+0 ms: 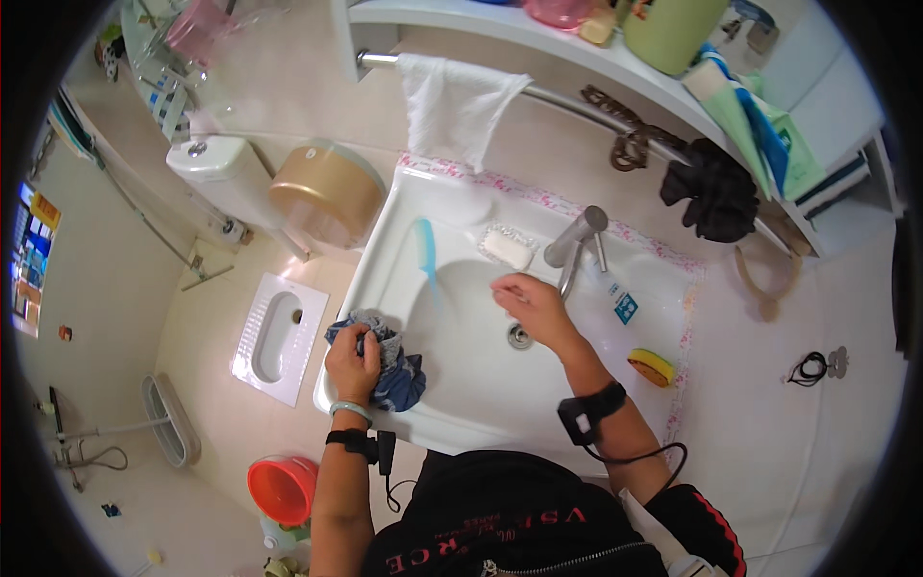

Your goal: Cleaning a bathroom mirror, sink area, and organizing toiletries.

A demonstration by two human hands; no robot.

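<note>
My left hand [353, 367] is closed on a bunched cloth [398, 383], dark blue and grey, at the left front corner of the white sink [452, 406]. My right hand [535, 306] hangs over the basin near the drain [519, 336], its fingers loosely bent and somewhat apart, with nothing visible in them. Just beyond it stands the metal faucet [575, 238]. A white soap bar [507, 248] lies in a clear dish behind the basin. On the sink's left side rests a light blue comb [426, 245].
A yellow sponge [651, 367] and a small blue-and-white packet [623, 304] lie on the sink's right side. Behind, a white towel [460, 108] hangs on a metal rail [567, 99] under a loaded shelf [433, 17]. A red bucket [283, 489] stands on the floor, left.
</note>
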